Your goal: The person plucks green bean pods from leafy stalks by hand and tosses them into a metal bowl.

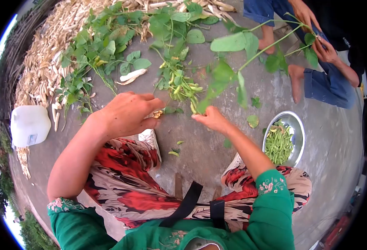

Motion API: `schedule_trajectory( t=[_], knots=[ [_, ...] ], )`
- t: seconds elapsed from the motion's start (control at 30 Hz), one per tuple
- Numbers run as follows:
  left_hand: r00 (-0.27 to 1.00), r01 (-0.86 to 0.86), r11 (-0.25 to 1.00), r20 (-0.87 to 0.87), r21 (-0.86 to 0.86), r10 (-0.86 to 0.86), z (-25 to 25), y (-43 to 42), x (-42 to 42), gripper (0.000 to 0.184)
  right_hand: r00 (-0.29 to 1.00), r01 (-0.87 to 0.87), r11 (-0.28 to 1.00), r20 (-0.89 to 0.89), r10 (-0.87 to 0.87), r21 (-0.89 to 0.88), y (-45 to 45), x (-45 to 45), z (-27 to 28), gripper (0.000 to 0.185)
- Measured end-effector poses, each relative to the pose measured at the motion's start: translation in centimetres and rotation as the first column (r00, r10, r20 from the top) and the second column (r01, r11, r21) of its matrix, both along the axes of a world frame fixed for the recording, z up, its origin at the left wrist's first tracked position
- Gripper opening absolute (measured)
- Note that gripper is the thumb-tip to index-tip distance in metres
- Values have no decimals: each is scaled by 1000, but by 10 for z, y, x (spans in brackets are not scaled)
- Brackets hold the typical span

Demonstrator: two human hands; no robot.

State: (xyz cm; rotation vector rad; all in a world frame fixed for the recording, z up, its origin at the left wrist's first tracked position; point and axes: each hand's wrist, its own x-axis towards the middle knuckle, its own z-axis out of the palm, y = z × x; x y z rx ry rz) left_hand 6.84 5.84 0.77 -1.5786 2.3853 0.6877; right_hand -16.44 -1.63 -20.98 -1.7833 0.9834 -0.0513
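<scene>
My right hand point(212, 118) is closed in a pinch at the lower end of a bean plant point(177, 85), beside its green pods. The plant's stem and leaves stretch away from me over the concrete. My left hand point(129, 110) hovers to the left, palm down, thumb and fingers apart. A yellow-brown dry leaf point(158, 113) shows at its fingertips; I cannot tell whether the hand touches it. A few loose pods point(174, 153) lie on the ground between my feet. To the right, a metal bowl point(301, 139) holds many picked green pods point(278, 143).
More leafy bean plants point(87, 62) are heaped at the far left, against a pile of dry corn cobs and husks point(41, 62). A white plastic jug point(30, 125) stands at left. Opposite, a barefoot person's hands point(323, 48) hold another bean stem point(271, 46).
</scene>
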Motion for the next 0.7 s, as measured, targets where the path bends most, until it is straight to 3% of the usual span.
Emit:
schedule_trajectory(
  t=[0.07,0.17,0.2,0.27,0.3,0.33,0.4,0.43,0.47,0.53,0.6,0.67,0.7],
  knots=[
    [995,-92,995,-53,-47,90,1,3,4,28,992,27,1000,120,-28,13,8,21,30,32],
    [969,-207,974,-154,-93,191,-5,3,20,25,907,84,966,383,-175,243,17,39,80,22],
    [970,-205,971,-155,-126,185,-2,2,22,25,905,84,974,394,-164,212,20,42,94,22],
    [912,-368,917,-252,-154,324,2,-3,21,23,804,86,964,554,-217,253,27,46,139,21],
    [851,-440,898,-329,-24,409,-2,-8,27,30,791,72,966,576,-207,248,30,46,151,21],
    [851,-442,896,-337,-44,403,0,-7,28,30,791,70,972,581,-193,226,34,48,162,21],
    [497,-434,834,-681,342,538,8,-5,27,38,713,39,954,661,-236,299,43,52,180,21],
    [436,-392,842,-731,371,525,21,-3,22,40,712,33,958,665,-223,286,47,53,187,21],
    [436,-398,843,-734,362,521,23,-2,19,40,701,5,945,673,-237,328,52,54,192,21],
    [208,-347,791,-781,504,589,16,-2,16,41,691,-30,930,680,-246,366,61,55,205,22],
    [180,-272,799,-788,536,589,11,-2,11,41,666,-79,887,686,-292,455,67,50,222,21],
    [-119,-22,747,-744,664,657,14,5,-6,40,659,-104,873,690,-298,476,73,44,233,20],
    [-167,36,753,-739,657,653,15,4,-9,39,651,-127,855,692,-311,503,74,41,235,20]
  ],
)
